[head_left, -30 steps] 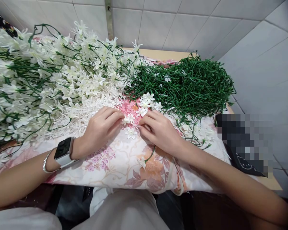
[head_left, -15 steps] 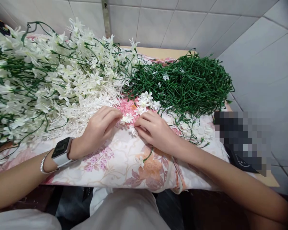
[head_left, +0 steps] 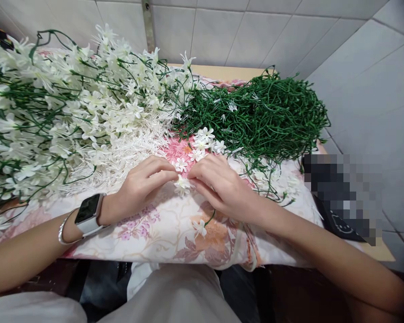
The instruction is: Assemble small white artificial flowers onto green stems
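My left hand [head_left: 139,186] and my right hand [head_left: 218,184] meet at the middle of a flowered cloth [head_left: 161,229]. Between their fingertips is a small white artificial flower [head_left: 182,185], pinched from both sides. My right hand also holds a green stem whose white flower end [head_left: 199,228] hangs below the palm. Just beyond my fingers lies a small cluster of loose white flowers [head_left: 204,142]. I wear a watch [head_left: 87,213] and a bracelet on my left wrist.
A big heap of white flowers on green stems [head_left: 60,112] fills the left. A tangle of bare green stems [head_left: 265,116] lies at the back right. White stamen sprigs [head_left: 128,152] lie beside my left hand. A dark bag [head_left: 340,226] sits at the right edge; tiled walls stand behind.
Both hands have drawn slightly together and toward me. The white flower that lay on the cloth between them is now pinched between the fingertips of both.
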Demonstrator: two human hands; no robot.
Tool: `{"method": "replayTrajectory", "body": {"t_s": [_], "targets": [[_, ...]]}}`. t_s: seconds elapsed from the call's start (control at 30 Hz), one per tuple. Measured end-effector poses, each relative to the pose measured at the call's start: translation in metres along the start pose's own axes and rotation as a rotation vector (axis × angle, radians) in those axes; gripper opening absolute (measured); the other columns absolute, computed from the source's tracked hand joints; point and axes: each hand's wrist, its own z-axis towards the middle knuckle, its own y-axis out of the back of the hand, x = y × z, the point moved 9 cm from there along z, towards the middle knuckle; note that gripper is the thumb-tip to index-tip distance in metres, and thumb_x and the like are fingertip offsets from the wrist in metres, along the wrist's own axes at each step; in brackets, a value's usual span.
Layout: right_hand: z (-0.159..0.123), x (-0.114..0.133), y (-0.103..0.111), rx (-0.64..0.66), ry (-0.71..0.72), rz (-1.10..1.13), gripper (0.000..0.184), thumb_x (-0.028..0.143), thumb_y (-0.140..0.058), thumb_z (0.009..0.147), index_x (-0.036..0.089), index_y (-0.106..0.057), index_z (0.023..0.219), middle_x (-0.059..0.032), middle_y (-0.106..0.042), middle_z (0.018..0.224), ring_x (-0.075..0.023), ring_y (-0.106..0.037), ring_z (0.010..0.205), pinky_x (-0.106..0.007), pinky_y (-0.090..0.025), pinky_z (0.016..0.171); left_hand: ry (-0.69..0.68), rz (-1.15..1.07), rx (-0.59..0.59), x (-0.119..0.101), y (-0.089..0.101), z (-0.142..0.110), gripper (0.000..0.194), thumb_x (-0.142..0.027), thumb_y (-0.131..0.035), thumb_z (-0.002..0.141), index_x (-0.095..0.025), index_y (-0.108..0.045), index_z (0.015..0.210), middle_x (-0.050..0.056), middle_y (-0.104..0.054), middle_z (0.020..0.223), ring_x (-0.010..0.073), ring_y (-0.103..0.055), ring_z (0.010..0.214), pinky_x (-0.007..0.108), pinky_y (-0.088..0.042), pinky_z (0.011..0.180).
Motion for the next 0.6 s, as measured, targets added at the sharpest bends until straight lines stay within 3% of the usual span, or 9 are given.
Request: {"method": "replayTrajectory", "body": {"t_s": [0.33,0.6], "targets": [[0.000,0.002,-0.002,-0.007,0.018,0.248,0.009,0.015,-0.045,0.092,0.017,-0.053,0.088,-0.0048,-0.059,0.084,-0.0158,-0.051,0.081,-0.029,-0.038,0.075,0.337,-0.338,-0.050,0.022,-0.010,-0.006,0.016,-0.014,-0.056,0.086,-0.019,-0.049,0.099,0.002,-0.058,0.090,0.0116,-0.057,0.084,0.023,-0.046,0.075],[-0.003,-0.007,-0.002,-0.102,-0.132,0.398,0.005,0.014,-0.054,0.086,0.015,-0.057,0.084,-0.0016,-0.060,0.078,-0.0120,-0.054,0.075,-0.025,-0.041,0.069,0.349,-0.349,0.046,0.018,-0.014,-0.006,0.012,-0.009,-0.053,0.085,-0.019,-0.054,0.091,0.000,-0.060,0.088,0.0116,-0.057,0.083,0.024,-0.043,0.075]]}}
